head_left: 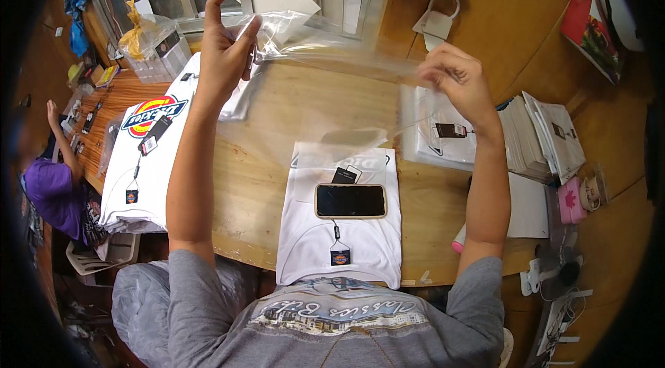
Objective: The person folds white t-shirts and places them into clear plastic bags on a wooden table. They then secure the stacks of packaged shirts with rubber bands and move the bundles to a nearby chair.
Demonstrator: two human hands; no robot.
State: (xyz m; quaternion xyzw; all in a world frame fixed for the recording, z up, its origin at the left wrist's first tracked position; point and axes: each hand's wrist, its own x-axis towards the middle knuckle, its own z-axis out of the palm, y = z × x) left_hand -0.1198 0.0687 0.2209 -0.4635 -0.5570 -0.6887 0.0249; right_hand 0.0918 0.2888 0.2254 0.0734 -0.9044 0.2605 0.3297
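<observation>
Stretched between my raised hands is a clear plastic bag (298,39), blurred where it hangs over the table. My left hand (225,56) grips its bunched left end, with the index finger lifted. At the other end, the bent fingers of my right hand (454,77) pinch the bag's edge. Below them a folded white T-shirt (298,243) lies at the table's near edge. On it rest a phone (350,202) with a dark screen, a black hang tag (344,175) and a small square tag (340,257) on a cord.
Stacked white T-shirts (149,160) with a printed logo lie at left. Bagged shirts (440,136) and piled packets (530,136) stand at right, near a pink box (571,203). Tape rolls (443,4) lie at the back. A person in purple (52,191) sits far left.
</observation>
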